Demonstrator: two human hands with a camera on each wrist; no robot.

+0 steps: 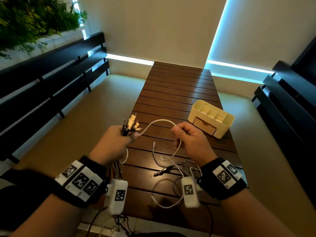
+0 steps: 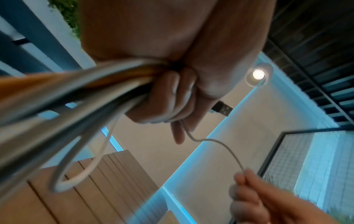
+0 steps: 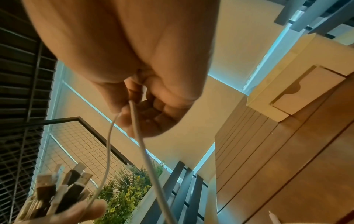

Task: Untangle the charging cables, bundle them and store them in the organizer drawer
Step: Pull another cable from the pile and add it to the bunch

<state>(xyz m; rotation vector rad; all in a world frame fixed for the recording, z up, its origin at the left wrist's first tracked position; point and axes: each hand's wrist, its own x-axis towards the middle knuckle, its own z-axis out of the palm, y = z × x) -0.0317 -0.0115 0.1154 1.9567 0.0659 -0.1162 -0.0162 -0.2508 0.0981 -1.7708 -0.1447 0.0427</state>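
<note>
Both hands hold charging cables above the slatted wooden counter (image 1: pixel 179 93).

At centre left of the head view, the left hand (image 1: pixel 114 142) is fisted round a bunch of cables (image 1: pixel 127 128), their plug ends (image 1: pixel 132 119) sticking up above the fingers and the cords trailing down below the wrist. One white cable (image 1: pixel 159 121) arcs from that fist across to the right hand (image 1: pixel 192 139) at centre, which pinches it between thumb and fingertips; the cable then drops below the right hand to a loose tangle of white and dark cords (image 1: pixel 177 168) lying on the counter in the lower middle of the frame. The cream organizer (image 1: pixel 224 127) stands on the counter at right of centre, well apart from the hands, its drawer (image 1: pixel 204 126) pulled out slightly.
</note>
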